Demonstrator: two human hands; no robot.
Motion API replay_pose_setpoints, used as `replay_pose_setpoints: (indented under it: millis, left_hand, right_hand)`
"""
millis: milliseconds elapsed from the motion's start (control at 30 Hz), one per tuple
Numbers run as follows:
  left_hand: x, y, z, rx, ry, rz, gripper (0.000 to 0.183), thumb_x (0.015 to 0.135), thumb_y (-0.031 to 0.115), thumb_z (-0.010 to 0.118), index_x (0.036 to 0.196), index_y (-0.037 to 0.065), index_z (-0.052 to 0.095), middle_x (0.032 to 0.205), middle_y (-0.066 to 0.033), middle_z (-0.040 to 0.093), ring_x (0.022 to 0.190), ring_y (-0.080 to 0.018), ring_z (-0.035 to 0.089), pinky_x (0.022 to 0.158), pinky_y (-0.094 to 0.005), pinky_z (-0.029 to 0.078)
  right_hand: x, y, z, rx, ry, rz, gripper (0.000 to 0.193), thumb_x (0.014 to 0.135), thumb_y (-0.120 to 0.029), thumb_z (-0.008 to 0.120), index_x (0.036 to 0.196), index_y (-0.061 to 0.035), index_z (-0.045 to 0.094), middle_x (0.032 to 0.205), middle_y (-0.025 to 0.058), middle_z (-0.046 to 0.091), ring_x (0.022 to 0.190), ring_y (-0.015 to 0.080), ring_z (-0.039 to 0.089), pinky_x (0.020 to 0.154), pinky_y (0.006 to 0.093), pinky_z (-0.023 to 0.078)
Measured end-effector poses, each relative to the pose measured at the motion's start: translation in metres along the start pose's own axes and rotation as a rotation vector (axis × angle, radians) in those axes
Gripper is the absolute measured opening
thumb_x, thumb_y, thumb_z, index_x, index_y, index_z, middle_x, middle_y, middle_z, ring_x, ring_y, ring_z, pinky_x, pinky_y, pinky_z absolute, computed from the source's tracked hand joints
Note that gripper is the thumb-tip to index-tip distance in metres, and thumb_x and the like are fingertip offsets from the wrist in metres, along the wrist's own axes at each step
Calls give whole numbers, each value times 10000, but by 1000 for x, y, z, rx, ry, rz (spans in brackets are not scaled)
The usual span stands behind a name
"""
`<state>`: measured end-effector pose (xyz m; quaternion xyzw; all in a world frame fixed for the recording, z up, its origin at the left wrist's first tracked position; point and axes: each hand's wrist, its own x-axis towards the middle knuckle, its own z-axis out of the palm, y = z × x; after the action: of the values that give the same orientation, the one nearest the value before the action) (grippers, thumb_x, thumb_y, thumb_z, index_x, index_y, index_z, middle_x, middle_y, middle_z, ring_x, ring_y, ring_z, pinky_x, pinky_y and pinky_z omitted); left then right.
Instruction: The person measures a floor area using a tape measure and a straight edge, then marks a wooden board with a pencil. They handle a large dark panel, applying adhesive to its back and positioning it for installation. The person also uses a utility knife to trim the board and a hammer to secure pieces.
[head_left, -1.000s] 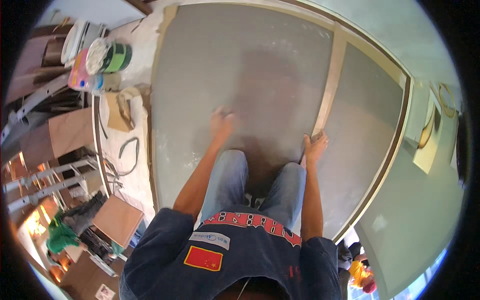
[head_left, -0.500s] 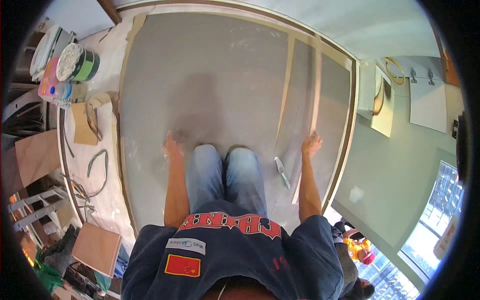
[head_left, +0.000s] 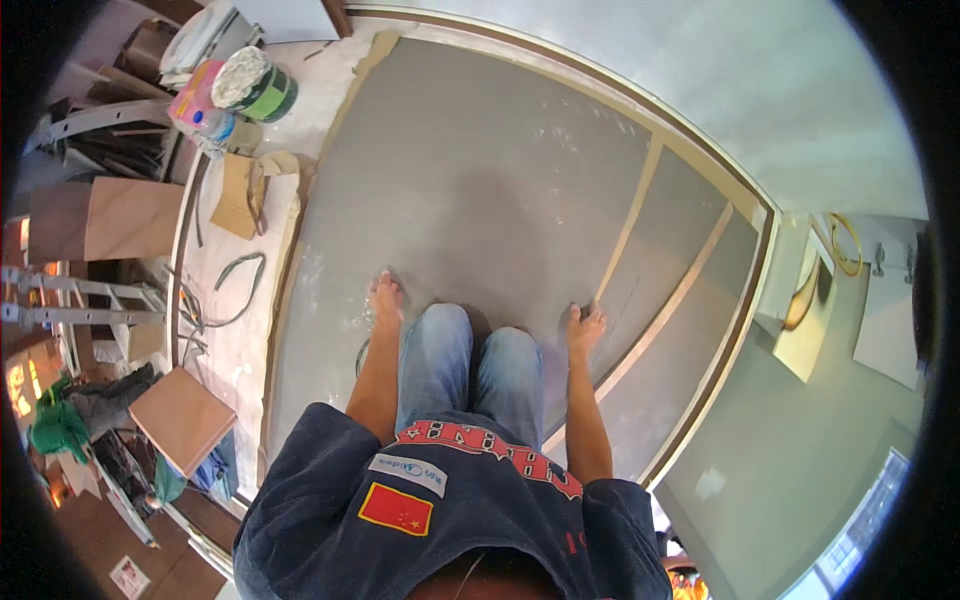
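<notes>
Both my hands are down at the large grey sheet, one on each side of my jeans-clad knees. My left hand (head_left: 385, 297) has its fingers loosely apart and holds nothing that I can see. A dark curved thing (head_left: 361, 355) shows in part beside my left forearm. My right hand (head_left: 586, 327), thumb and fingers apart, is at the lower end of a narrow tan strip (head_left: 630, 220) on the sheet (head_left: 430, 180). A long thin wooden batten (head_left: 672, 312) lies slanting across the sheet, passing behind my right forearm.
A raised frame edge (head_left: 716, 376) borders the sheet at right. Left of it are a tub of white paste (head_left: 262, 88), a plastic bottle (head_left: 212, 124), a cardboard piece (head_left: 236, 197) and a dark cable (head_left: 237, 282). Farther left stands a ladder (head_left: 95, 300); a brown box (head_left: 183, 420) sits lower left.
My right hand has let go of the batten and moved left, toward my knees. The batten lies more slanted. A putty knife seen earlier near my right knee is out of sight. My view has turned.
</notes>
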<state>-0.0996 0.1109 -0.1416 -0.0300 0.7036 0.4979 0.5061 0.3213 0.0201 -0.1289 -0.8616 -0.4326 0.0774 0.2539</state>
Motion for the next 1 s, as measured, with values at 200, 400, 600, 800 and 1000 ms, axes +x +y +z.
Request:
replay_pose_setpoints:
  millis: [200, 400, 600, 800, 1000]
  left_hand:
    - [-58, -1, -34, 288, -51, 220, 593, 885, 268, 642, 1380, 42, 404, 980, -41, 616, 912, -150, 587, 808, -342, 491]
    - [-118, 26, -18, 798, -305, 561, 554, 841, 259, 687, 1288, -7, 496, 1192, -156, 580, 1036, -221, 593, 888, -360, 476]
    - [-193, 16, 32, 664, -432, 461, 750, 839, 323, 697, 1405, -15, 341, 1346, -228, 460, 1148, -296, 537, 957, -401, 446]
    - [-177, -13, -2, -180, -669, -165, 1022, 856, 497, 639, 1494, 57, -28, 1512, -227, 158, 1336, -343, 319, 1019, -512, 388]
    - [-163, -27, 18, -246, -639, -106, 533, 919, 462, 562, 1297, 108, 434, 1210, -116, 550, 1117, -285, 518, 984, -434, 418]
  right_hand:
    - [26, 41, 23, 562, -336, 485, 305, 849, -298, 701, 951, -32, 590, 805, 2, 510, 684, 130, 446, 598, 286, 391]
    - [51, 16, 8, 868, -281, 437, 258, 892, -291, 649, 754, -97, 552, 746, -62, 449, 685, 74, 394, 590, 254, 347]
    - [83, 8, -67, 870, -323, 246, 240, 907, -281, 623, 827, -67, 547, 769, -35, 470, 738, 89, 418, 666, 271, 389]
    - [65, -29, -113, 807, -366, 233, 271, 902, -277, 595, 831, -22, 535, 778, 10, 516, 747, 118, 459, 660, 292, 410]
    - [78, 17, -123, 121, -670, 59, 413, 862, -383, 658, 1015, -6, 585, 810, 35, 595, 711, 156, 537, 621, 322, 450]
